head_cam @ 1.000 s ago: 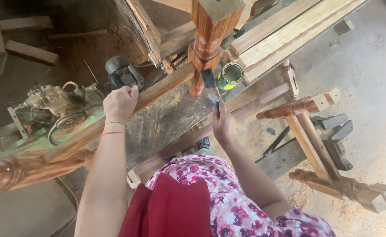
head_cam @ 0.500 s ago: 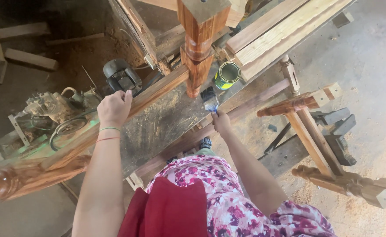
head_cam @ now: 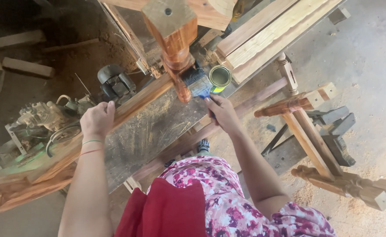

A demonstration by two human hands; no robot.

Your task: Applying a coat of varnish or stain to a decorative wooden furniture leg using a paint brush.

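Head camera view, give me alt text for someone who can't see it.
Seen from above, a person's right hand presses a blue-handled brush against a turned wooden post, while the left hand grips a wooden rail on a sawdust-covered workbench beside an open can.

The light is daylight, soft and a little warm. The right side of the scene is bright: the concrete floor looks pale, almost washed out. The far left is dim, and the dirt ground there lies in deep shadow with little detail. Shadows under the workbench are soft, without hard edges. The wide lens bends straight lines near the edges. The picture is slightly soft, and the near clothing is somewhat blurred.
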